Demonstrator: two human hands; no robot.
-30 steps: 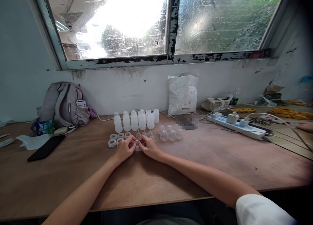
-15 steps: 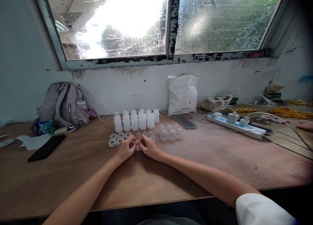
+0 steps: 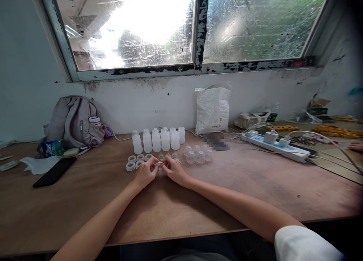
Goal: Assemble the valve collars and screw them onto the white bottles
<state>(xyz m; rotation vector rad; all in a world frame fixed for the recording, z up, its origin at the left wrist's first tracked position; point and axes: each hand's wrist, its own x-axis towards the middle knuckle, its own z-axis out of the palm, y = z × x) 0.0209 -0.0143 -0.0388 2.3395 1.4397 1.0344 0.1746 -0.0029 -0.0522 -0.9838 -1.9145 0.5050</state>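
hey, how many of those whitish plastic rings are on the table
5 visible translucent white, round plastic rings: three in the far row, two in the near row, one of those partly behind the left hand. More may be hidden there.

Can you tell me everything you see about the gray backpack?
The gray backpack sits on the brown table toward the left of the picture, near the wall, a bit slumped. It looks like soft cloth. A wide strap curves down it, and a small zipper shows. A white-topped bottle pokes out at its side. I can't see inside.
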